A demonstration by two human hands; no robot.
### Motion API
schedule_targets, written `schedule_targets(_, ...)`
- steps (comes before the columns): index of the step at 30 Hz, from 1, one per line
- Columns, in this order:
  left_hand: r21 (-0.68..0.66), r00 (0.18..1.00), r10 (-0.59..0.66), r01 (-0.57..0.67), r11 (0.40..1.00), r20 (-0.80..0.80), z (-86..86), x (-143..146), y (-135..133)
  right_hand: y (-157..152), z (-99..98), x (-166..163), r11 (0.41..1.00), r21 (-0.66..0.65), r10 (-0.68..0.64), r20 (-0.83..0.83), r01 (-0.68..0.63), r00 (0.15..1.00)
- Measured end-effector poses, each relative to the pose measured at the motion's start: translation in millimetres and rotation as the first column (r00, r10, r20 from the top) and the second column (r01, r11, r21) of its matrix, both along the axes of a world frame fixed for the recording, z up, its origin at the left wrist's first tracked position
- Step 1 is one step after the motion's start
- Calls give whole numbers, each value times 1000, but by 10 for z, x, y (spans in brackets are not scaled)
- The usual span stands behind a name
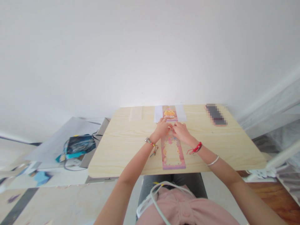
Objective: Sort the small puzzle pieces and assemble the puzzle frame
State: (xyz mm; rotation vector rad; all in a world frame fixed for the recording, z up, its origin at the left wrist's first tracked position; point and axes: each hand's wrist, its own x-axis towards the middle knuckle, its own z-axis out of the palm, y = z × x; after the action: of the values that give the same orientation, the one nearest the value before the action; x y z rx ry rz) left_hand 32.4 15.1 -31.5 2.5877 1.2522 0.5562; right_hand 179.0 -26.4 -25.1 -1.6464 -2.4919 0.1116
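Observation:
A long jigsaw puzzle (164, 159) with a pink and purple border lies on the table in front of me. Its inner edge is jagged, and the bare tabletop shows through its middle. Over its far end, my left hand (162, 128) and my right hand (181, 132) come together, fingers bent and fingertips nearly touching. Whatever is between the fingertips is too small and covered to make out. Just beyond my left fingers, a picture card (170, 113) with an orange figure rests on white paper (158, 114).
The pale wooden table (117, 147) stands against a white wall. A phone (216, 115) lies at its back right, a thin translucent sheet (135, 113) at its back left. Left of the table, a dark plastic bag (81, 144) sits on a grey box. A white cable (156, 203) crosses my lap.

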Motion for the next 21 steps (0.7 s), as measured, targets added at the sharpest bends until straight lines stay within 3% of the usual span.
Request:
schedule_targets(11,43,998,-25,28,999,-60,69,14,-136,23,-28,122,1000,-5,-18,-36,18,999)
schedule_targets(21,31,1000,-14,15,999,-17,121,-33,-189,28,29,169,993,21,119,-77,-117,990)
